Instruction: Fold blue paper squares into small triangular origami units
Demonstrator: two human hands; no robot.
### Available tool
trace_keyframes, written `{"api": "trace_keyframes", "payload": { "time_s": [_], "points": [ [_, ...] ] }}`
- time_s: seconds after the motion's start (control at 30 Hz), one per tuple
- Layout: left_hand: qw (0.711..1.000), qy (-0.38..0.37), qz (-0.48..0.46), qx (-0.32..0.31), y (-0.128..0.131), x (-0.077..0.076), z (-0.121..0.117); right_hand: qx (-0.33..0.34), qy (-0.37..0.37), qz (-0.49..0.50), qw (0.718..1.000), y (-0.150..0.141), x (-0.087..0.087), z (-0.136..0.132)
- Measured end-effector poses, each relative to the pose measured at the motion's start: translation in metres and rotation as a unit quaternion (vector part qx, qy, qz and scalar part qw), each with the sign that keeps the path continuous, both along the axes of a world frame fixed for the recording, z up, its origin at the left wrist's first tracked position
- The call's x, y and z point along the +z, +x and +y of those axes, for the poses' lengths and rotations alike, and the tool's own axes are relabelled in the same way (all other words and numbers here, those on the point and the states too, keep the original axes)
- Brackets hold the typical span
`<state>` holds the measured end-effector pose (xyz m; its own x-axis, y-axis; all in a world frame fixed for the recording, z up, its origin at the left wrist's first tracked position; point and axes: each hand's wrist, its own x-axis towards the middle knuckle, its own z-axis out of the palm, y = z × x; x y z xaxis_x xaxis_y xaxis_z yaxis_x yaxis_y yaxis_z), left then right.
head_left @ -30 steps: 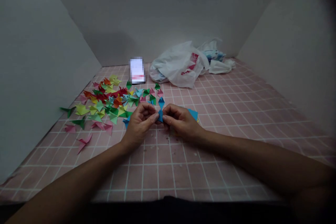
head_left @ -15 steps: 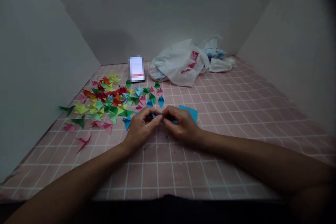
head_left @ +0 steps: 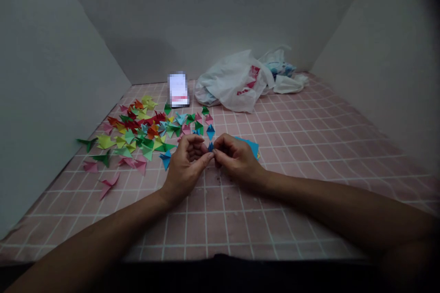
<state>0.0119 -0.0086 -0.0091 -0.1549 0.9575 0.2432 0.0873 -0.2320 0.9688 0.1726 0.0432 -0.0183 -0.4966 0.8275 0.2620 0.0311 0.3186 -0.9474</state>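
Note:
A small blue folded paper piece (head_left: pixel 211 147) is pinched between my two hands above the cloth. My left hand (head_left: pixel 188 159) grips its left side with the thumb in front, the other fingers curled behind. On the right side, my right hand (head_left: pixel 237 158) holds it between thumb and forefinger. Just beyond lies another blue folded paper (head_left: pixel 211 132), pointed at its ends. Blue paper sheets (head_left: pixel 250 147) lie partly hidden behind my right hand. A blue folded paper crane (head_left: pixel 165 160) rests left of my left hand.
Many colourful folded paper cranes (head_left: pixel 147 129) spread over the left of the pink checked tablecloth (head_left: pixel 295 219). A phone (head_left: pixel 178 90) with a lit, blurred screen stands behind them. White plastic bags (head_left: pixel 233 80) lie at the back. Grey walls (head_left: pixel 220 13) enclose the table.
My hands have shifted slightly, with the left fingers opening out a little. The blue folded paper between them now shows more plainly.

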Motion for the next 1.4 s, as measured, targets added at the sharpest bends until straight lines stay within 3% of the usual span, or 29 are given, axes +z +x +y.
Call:
{"api": "trace_keyframes", "payload": {
  "time_s": [0.23, 0.47, 0.93, 1.4],
  "points": [
    [0.997, -0.016, 0.078, -0.005, -0.0041, 0.0014, -0.001, 0.01, 0.022, -0.003, 1.0, 0.0001, 0.0032, 0.0005],
    [0.998, -0.025, 0.065, 0.004, -0.0028, 0.0033, -0.0004, 0.023, 0.039, -0.009, 0.999, 0.0005, 0.0044, -0.0003],
    [0.999, -0.013, 0.046, -0.001, -0.0025, 0.0045, -0.0003, 0.057, -0.121, 0.04, 0.99, -0.0016, 0.0075, -0.0016],
    [0.999, -0.025, 0.044, -0.014, -0.0023, 0.0083, -0.0005, 0.071, -0.157, 0.053, 0.984, -0.0024, 0.0091, 0.0001]
  ]
}}
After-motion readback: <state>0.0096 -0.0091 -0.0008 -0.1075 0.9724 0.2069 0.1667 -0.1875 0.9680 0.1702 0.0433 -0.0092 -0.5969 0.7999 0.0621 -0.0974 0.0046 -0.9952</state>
